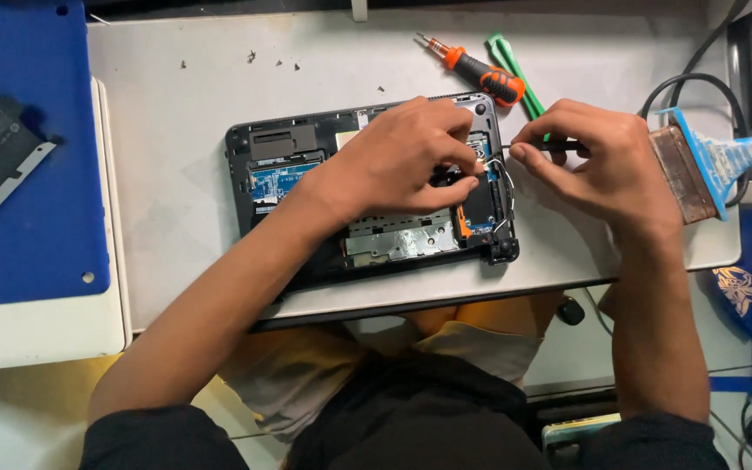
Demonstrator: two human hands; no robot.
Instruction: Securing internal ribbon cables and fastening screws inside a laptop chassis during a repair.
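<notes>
Laptop [376, 196] back cover already off, boards exposed; left hand [406, 161] fingers curled, pressing inside at 3 o'clock corner; right hand [598, 157] pinching thin dark tool [559, 145]; orange screwdriver [480, 74] idle at 12 o'clock; reassembly undone.

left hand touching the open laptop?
Touching. The head view shows the left hand pressed down on the inner parts of the laptop, fingers curled at its right side, with no gap visible.
</notes>
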